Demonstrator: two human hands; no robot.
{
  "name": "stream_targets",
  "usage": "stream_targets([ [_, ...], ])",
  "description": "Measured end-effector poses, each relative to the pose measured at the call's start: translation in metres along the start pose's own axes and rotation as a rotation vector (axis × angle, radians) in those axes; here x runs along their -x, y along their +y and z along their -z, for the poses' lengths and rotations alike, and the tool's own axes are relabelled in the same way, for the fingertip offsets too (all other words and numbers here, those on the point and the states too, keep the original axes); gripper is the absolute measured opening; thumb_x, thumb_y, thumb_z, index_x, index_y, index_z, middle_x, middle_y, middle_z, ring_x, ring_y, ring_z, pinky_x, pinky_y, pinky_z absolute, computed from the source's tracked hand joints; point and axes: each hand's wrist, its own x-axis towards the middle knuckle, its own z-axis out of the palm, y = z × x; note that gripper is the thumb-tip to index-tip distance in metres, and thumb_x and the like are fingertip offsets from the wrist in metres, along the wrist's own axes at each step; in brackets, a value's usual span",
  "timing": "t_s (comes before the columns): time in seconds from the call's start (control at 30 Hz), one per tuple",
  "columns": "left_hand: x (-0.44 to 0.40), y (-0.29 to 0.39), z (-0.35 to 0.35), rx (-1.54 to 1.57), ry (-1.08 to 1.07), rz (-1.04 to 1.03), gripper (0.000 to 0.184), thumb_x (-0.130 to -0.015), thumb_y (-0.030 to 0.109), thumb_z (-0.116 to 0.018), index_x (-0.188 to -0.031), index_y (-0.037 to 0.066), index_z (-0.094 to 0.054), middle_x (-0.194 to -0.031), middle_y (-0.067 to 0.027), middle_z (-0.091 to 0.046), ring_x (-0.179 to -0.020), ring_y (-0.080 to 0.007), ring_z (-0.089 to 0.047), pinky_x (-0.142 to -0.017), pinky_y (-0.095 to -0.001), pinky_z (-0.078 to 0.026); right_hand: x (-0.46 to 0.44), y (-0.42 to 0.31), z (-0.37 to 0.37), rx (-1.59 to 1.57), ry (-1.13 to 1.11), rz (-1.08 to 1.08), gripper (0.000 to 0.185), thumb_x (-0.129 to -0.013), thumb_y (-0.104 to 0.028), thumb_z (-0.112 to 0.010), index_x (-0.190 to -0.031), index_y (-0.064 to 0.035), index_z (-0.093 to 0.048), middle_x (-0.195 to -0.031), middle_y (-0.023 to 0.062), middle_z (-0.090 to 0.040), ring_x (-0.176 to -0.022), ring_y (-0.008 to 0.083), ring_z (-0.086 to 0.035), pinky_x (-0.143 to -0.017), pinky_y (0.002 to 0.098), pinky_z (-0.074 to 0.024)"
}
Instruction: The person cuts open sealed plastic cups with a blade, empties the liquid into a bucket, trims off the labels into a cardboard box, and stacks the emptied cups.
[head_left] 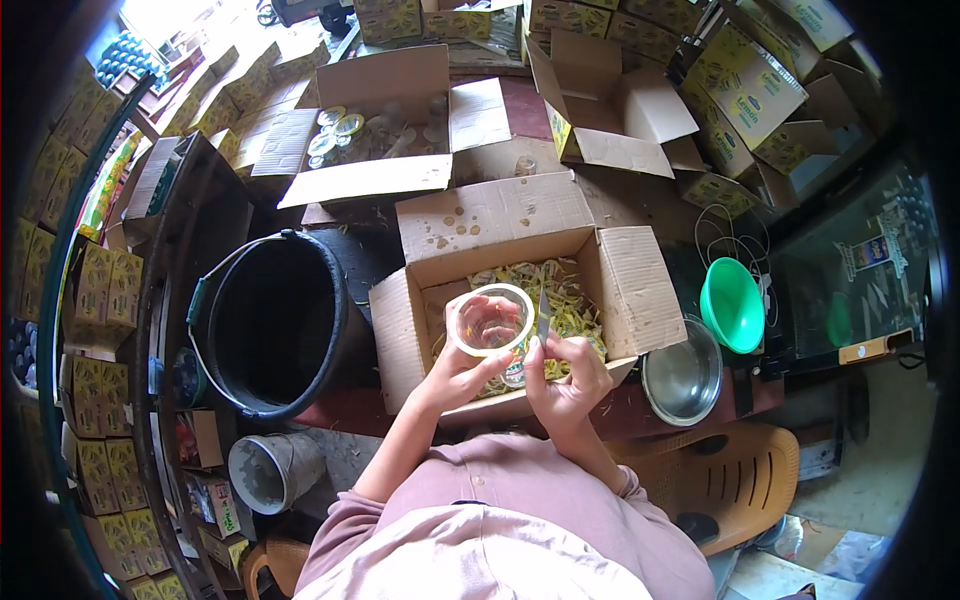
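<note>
My left hand is wrapped round a clear round container, its pale rim facing up toward me. In my right hand is a knife, gripped between thumb and fingers, with the narrow blade pointing up beside the container's rim. Both hands are over an open cardboard box that holds a heap of yellow-green shreds. A printed patch shows on the container's side near my right thumb; whether the blade touches the container I cannot tell.
A black bucket stands left of the box, a grey pail below it. On the right are a metal bowl and a green bowl. Behind are a box of clear containers and another open box.
</note>
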Motion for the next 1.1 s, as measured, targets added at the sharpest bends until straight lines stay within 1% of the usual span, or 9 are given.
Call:
stream_targets([
  [0.13, -0.001, -0.001, -0.002, -0.043, -0.003, -0.045, 0.065, -0.079, 0.001, -0.061, -0.128, 0.011, -0.02, -0.119, -0.0131, -0.037, -0.112, -0.0216, -0.043, -0.091, -0.0357, -0.039, 0.0, 0.002, -0.002, 0.021, 0.009, 0.017, 0.014, -0.066, 0.002, -0.065, -0.078, -0.0016, -0.059, -0.073, 0.0099, -0.063, -0.057, 0.0194, -0.059, -0.052, 0.0276, -0.0472],
  [0.33, 0.002, -0.007, -0.001, -0.219, -0.029, -0.095, 0.066, -0.078, 0.002, -0.063, -0.129, 0.009, -0.021, -0.119, -0.0104, -0.031, -0.113, -0.0207, -0.042, -0.091, -0.0349, -0.041, -0.002, 0.005, -0.002, 0.064, 0.026, 0.037, 0.014, -0.066, 0.003, -0.065, -0.078, -0.0022, -0.059, -0.074, 0.0095, -0.063, -0.059, 0.0193, -0.06, -0.053, 0.0275, -0.0477],
  [0.43, 0.0, -0.001, 0.0, -0.351, -0.087, -0.111, 0.067, -0.078, 0.002, -0.063, -0.129, 0.008, -0.021, -0.119, -0.0102, -0.03, -0.113, -0.0208, -0.041, -0.091, -0.0353, -0.042, -0.005, 0.007, -0.001, 0.054, 0.009, 0.022, 0.014, -0.066, 0.003, -0.065, -0.078, -0.0023, -0.06, -0.074, 0.0098, -0.063, -0.059, 0.0194, -0.06, -0.053, 0.0274, -0.048],
  [0.53, -0.001, 0.001, 0.003, -0.281, -0.113, -0.082, 0.068, -0.078, 0.001, -0.063, -0.13, 0.01, -0.02, -0.12, -0.0107, -0.032, -0.113, -0.0211, -0.041, -0.091, -0.036, -0.041, -0.008, 0.01, 0.0, -0.006, -0.001, -0.016, 0.013, -0.067, 0.002, -0.065, -0.078, -0.0023, -0.06, -0.074, 0.0097, -0.063, -0.059, 0.0193, -0.061, -0.054, 0.0272, -0.0481],
  [0.63, -0.001, -0.003, 0.002, -0.063, -0.085, -0.043, 0.069, -0.078, 0.001, -0.062, -0.13, 0.012, -0.019, -0.12, -0.0116, -0.036, -0.113, -0.0212, -0.041, -0.092, -0.0367, -0.039, -0.009, 0.007, 0.001, -0.023, 0.011, -0.043, 0.012, -0.068, 0.002, -0.065, -0.078, -0.0022, -0.06, -0.073, 0.0096, -0.063, -0.06, 0.0192, -0.061, -0.054, 0.027, -0.0481],
  [0.73, -0.003, 0.0, 0.0, -0.036, -0.072, -0.037, 0.069, -0.078, 0.001, -0.062, -0.13, 0.013, -0.019, -0.12, -0.0124, -0.039, -0.113, -0.0212, -0.041, -0.092, -0.0369, -0.038, -0.007, 0.006, 0.003, -0.003, 0.016, -0.041, 0.012, -0.068, 0.001, -0.065, -0.078, -0.0022, -0.06, -0.072, 0.0094, -0.063, -0.06, 0.0191, -0.062, -0.054, 0.0268, -0.0481],
  [0.83, -0.003, 0.0, 0.001, -0.056, -0.074, -0.032, 0.067, -0.079, 0.001, -0.061, -0.13, 0.013, -0.019, -0.12, -0.0124, -0.04, -0.114, -0.0212, -0.041, -0.092, -0.037, -0.038, -0.005, 0.006, 0.003, -0.012, 0.004, -0.026, 0.012, -0.068, 0.002, -0.065, -0.079, -0.0022, -0.06, -0.072, 0.0094, -0.063, -0.059, 0.0189, -0.061, -0.054, 0.0268, -0.048],
  [0.93, -0.001, -0.001, 0.003, -0.079, -0.073, -0.02, 0.07, -0.078, 0.001, -0.062, -0.13, 0.014, -0.018, -0.12, -0.0127, -0.04, -0.114, -0.0214, -0.041, -0.093, -0.0375, -0.037, -0.004, 0.006, 0.002, 0.005, -0.008, -0.009, 0.014, -0.067, 0.002, -0.065, -0.079, -0.0023, -0.06, -0.072, 0.0094, -0.063, -0.058, 0.0189, -0.06, -0.053, 0.0268, -0.0478],
  [1.1, -0.001, 0.003, 0.004, -0.261, -0.127, -0.063, 0.073, -0.075, 0.002, -0.065, -0.132, 0.007, -0.019, -0.121, -0.0118, -0.034, -0.114, -0.0225, -0.042, -0.092, -0.0364, -0.04, -0.006, 0.008, 0.003, 0.024, -0.016, 0.006, 0.017, -0.066, 0.004, -0.065, -0.081, -0.0022, -0.061, -0.073, 0.0094, -0.063, -0.059, 0.0193, -0.06, -0.054, 0.0275, -0.0479],
])
